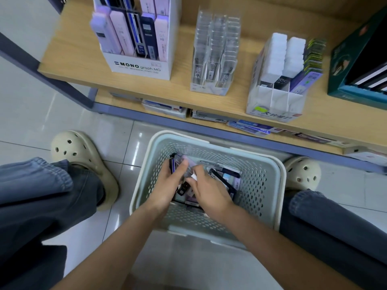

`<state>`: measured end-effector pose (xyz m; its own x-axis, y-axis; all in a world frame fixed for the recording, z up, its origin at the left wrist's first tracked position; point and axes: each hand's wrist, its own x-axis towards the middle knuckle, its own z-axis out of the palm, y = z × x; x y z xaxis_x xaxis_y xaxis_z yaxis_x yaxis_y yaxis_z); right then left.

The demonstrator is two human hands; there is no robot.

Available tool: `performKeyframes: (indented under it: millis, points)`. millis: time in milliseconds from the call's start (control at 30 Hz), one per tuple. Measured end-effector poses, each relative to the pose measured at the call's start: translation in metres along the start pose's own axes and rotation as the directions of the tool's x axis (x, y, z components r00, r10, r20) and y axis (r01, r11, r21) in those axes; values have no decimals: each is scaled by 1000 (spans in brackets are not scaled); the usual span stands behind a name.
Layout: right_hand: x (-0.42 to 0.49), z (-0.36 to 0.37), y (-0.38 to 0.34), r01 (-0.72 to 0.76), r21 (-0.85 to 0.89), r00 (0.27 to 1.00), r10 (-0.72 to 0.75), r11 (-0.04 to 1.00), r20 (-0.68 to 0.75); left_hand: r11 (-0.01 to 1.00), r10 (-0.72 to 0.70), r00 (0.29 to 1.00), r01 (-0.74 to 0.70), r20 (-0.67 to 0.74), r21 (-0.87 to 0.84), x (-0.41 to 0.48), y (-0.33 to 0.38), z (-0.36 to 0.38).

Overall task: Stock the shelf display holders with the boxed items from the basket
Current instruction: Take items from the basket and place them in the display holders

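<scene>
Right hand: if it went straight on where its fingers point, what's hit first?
Probably the small boxes gripped by the left hand: the right hand points up-left at them, fingertips close or touching. Depth is unclear; past them comes the basket wall.

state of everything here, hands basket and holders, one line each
basket, on floor, part filled
left hand, grips boxed items
right hand, in basket, grip unclear
MONO holder, stocked
clear holder, stocked
white holder, front slots empty
</scene>
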<state>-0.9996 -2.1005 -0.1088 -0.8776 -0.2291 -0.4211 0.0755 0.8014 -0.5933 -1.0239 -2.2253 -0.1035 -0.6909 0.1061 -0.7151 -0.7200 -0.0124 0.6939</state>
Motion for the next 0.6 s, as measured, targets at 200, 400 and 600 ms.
performKeyframes:
  millis: [200, 400, 600]
  points:
    - [-3, -4, 16, 23, -67, 997, -18, 997, 69, 984, 149, 972, -127, -181, 127, -7, 8, 7]
    - [-4, 8, 58, -146, -28, 989, 146, 989, -18, 981, 155, 970, -129, -187, 141, -15, 7, -8]
    - [-2, 19, 88, -374, -64, 927, 374, 925, -17, 992, 122, 974, -115, -188, 52, -19, 9, -20]
